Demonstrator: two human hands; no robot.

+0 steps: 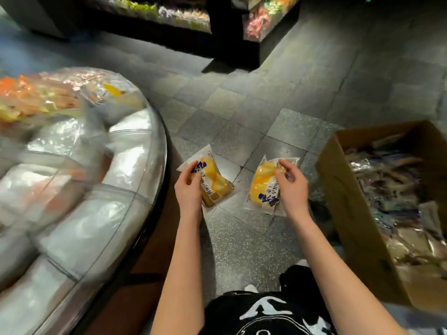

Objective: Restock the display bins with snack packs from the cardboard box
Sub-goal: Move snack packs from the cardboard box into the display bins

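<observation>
Counted two held snack packs: left pack [214, 183], right pack [263, 183]. Tallied two hands: left hand [188, 188], right hand [292, 191]. Found one cardboard box [348, 209], one round display stand [151, 151].

The left-hand snack pack [212, 182] and right-hand snack pack [264, 184] are showing glossy, crinkled clear plastic film with white printed patches, and the cardboard box [350, 213] is looking matt brown. The display bins [145, 151] are gleaming as smooth clear plastic, the floor [242, 250] is showing speckled stone tiles with a dull sheen, and the shirt [266, 315] is reading as matt black cloth.
</observation>
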